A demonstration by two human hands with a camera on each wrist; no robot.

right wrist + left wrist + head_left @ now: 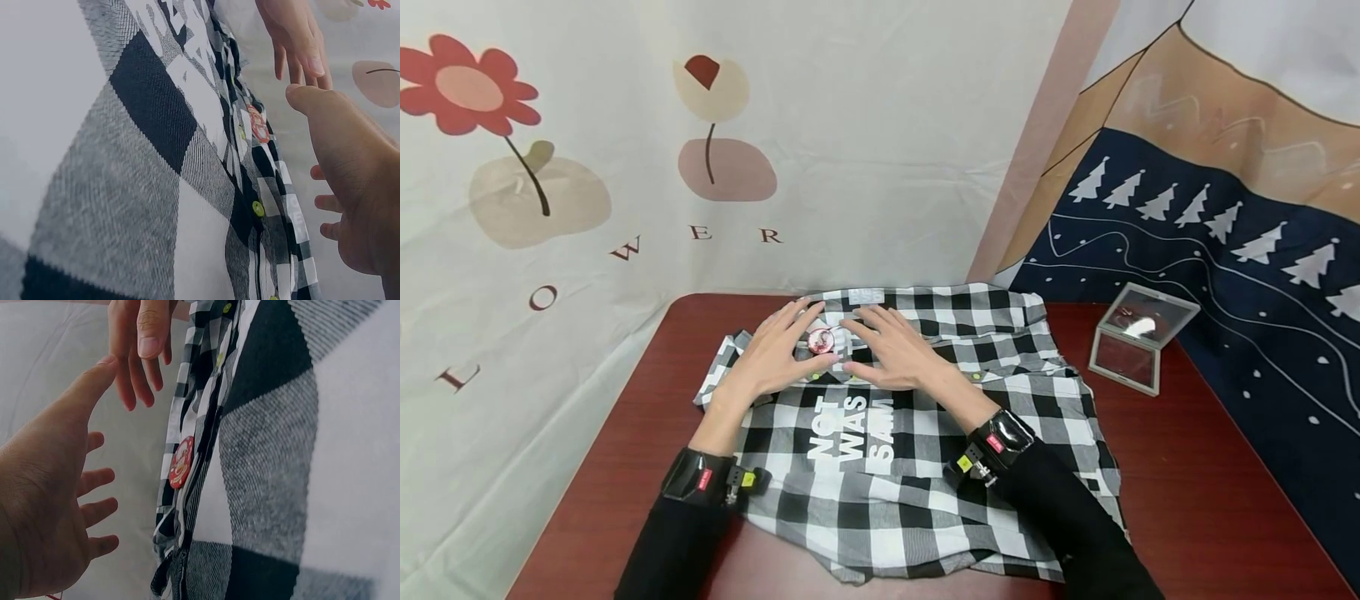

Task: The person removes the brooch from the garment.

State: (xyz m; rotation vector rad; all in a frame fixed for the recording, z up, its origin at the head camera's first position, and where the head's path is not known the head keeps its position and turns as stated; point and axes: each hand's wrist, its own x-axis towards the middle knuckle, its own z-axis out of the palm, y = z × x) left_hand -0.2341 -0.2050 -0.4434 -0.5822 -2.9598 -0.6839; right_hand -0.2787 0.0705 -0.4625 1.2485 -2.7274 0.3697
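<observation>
Black sleeves (pixel 673 533), checked shirt (pixel 910 512) beneath both hands (pixel 773 354) (pixel 901 354)

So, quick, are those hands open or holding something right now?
Left hand: open, holding nothing, over the checked shirt.
Right hand: open, also holding nothing.

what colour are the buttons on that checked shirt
The buttons are yellow-green, showing best in the right wrist view.

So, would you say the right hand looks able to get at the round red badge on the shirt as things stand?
Probably yes: the right hand looks empty and close to the round red badge, which shows uncovered between it and the left hand.
</observation>
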